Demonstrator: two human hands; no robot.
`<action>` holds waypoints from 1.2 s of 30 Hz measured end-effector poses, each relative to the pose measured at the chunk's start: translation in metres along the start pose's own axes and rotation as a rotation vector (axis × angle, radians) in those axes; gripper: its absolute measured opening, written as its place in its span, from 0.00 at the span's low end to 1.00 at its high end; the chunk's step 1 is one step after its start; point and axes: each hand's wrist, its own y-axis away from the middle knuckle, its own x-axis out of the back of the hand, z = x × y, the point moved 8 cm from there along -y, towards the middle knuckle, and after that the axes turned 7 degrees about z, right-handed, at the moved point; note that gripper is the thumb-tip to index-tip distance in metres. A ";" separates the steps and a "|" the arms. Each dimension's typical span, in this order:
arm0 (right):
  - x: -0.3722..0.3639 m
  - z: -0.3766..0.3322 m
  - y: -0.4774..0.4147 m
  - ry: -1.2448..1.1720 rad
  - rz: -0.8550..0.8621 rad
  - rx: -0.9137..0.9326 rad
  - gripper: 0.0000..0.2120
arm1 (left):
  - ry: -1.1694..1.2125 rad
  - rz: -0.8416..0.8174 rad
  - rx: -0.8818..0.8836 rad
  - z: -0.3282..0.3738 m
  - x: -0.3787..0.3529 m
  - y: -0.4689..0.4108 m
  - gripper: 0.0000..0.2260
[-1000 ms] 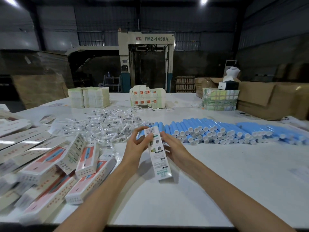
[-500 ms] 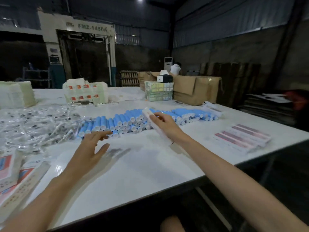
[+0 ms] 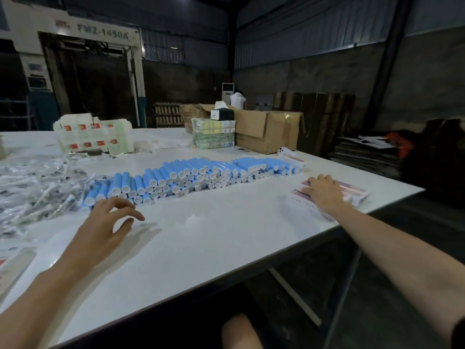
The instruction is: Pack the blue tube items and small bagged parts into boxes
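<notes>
A long pile of blue tubes (image 3: pixel 191 176) with white ends lies across the middle of the white table (image 3: pixel 201 248). Clear small bagged parts (image 3: pixel 32 187) are heaped at the left. My right hand (image 3: pixel 323 191) lies flat, fingers straight, on a row of packed white-and-red boxes (image 3: pixel 352 191) near the table's right corner. My left hand (image 3: pixel 105 227) hovers just above the table in front of the tubes' near end, fingers loosely curled and holding nothing. Flat boxes (image 3: pixel 10 268) show at the left edge.
At the back stand a stack of white boxes (image 3: pixel 93 136), a wrapped bundle (image 3: pixel 214 133), brown cartons (image 3: pixel 266 132) and a large machine (image 3: pixel 83 69). The table's edge runs diagonally at the right, with dark floor and stacked sheets (image 3: pixel 364 154) beyond.
My view swung right. My right hand carried the filled box from the centre to the row at the right corner and set it down. My left hand let go and stayed near the tubes.
</notes>
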 end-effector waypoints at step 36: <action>0.055 -0.459 0.110 -1.541 -0.137 0.290 0.17 | -0.449 -0.152 0.483 -0.029 0.023 0.013 0.10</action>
